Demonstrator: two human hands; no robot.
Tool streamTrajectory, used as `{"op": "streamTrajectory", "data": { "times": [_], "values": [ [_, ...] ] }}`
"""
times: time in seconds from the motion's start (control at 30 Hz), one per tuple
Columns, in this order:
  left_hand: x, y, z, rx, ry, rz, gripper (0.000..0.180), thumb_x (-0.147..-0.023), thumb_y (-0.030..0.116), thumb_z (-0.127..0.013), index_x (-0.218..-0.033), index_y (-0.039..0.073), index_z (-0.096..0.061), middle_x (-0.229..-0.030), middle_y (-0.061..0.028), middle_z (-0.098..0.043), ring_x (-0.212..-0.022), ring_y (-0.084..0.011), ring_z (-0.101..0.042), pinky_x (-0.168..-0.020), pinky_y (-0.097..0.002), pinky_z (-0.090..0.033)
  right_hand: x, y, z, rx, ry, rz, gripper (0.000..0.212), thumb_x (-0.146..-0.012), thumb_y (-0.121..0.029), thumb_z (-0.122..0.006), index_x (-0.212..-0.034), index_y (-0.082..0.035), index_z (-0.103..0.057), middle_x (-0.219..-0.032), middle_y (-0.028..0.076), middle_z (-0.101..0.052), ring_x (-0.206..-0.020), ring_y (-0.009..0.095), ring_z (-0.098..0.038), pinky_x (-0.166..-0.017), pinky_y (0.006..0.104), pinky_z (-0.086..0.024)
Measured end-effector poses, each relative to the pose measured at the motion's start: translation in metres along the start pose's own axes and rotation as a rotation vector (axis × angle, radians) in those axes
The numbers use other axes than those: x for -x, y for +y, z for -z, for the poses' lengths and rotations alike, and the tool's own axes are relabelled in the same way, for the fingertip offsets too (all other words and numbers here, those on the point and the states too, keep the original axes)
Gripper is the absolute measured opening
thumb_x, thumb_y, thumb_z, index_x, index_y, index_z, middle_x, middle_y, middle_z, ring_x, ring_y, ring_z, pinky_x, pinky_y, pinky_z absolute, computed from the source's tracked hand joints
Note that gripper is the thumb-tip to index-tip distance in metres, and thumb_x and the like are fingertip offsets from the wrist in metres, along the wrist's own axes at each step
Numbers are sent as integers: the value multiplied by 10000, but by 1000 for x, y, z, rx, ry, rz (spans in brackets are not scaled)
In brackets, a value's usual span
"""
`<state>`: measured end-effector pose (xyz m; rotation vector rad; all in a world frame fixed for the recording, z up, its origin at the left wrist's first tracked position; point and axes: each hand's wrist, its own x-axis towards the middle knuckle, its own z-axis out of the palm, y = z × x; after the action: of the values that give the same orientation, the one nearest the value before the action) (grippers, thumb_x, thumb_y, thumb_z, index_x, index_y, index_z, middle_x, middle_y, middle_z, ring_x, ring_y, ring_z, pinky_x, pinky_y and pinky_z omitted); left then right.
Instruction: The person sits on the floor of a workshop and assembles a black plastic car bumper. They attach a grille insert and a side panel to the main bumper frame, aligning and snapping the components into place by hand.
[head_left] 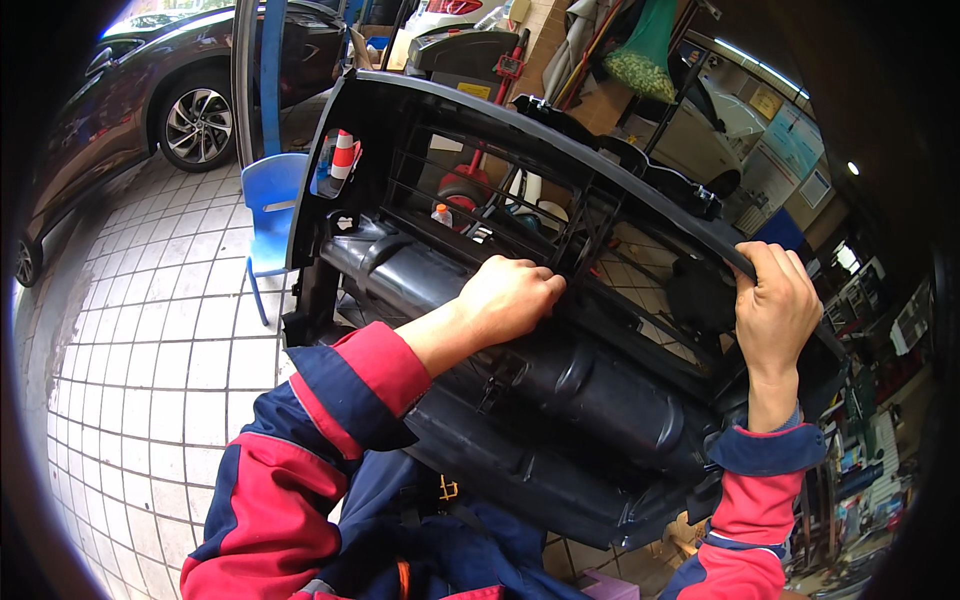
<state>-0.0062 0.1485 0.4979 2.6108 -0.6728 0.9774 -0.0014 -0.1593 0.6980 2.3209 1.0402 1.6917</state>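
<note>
A large black plastic car bumper (600, 375), with grille-like openings and ribbed bars, stands tilted in front of me and fills the middle of the view. My left hand (512, 298) is closed at its centre, by the upright strut between the two openings. Its fingertips are hidden behind that bar. On the right, my right hand (775, 300) is wrapped over the bumper's top rim, thumb side towards the edge. The lower edge of the panel lies close to my legs.
A blue plastic chair (270, 215) stands on the tiled floor (160, 400) at left, with a dark car (190, 110) beyond. Red equipment (465, 190) and a small orange-capped bottle (441, 214) show through the openings. Cluttered shelves (870, 470) line the right.
</note>
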Motion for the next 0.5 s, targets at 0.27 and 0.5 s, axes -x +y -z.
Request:
{"op": "streamTrajectory", "data": {
  "times": [0.27, 0.5],
  "values": [
    [5, 4, 0, -4, 67, 37, 178, -977, 230, -831, -1066, 104, -741, -1025, -64, -802, -1037, -312, -825, -809, -478, -679, -1, -2, 2, -10, 14, 21, 278, -801, -41, -947, -1022, -115, -797, -929, 47, -763, -880, 304, -728, -740, 438, -560],
    [-3, 2, 6, -4, -137, 43, 174, -989, 234, -813, -1076, 98, -748, -1020, -80, -819, -1014, -333, -837, -805, -494, -673, -1, 1, 1, -32, -11, -16, 281, -801, -43, -951, -1028, -114, -801, -932, 46, -769, -879, 299, -732, -737, 436, -562]
  ]
}}
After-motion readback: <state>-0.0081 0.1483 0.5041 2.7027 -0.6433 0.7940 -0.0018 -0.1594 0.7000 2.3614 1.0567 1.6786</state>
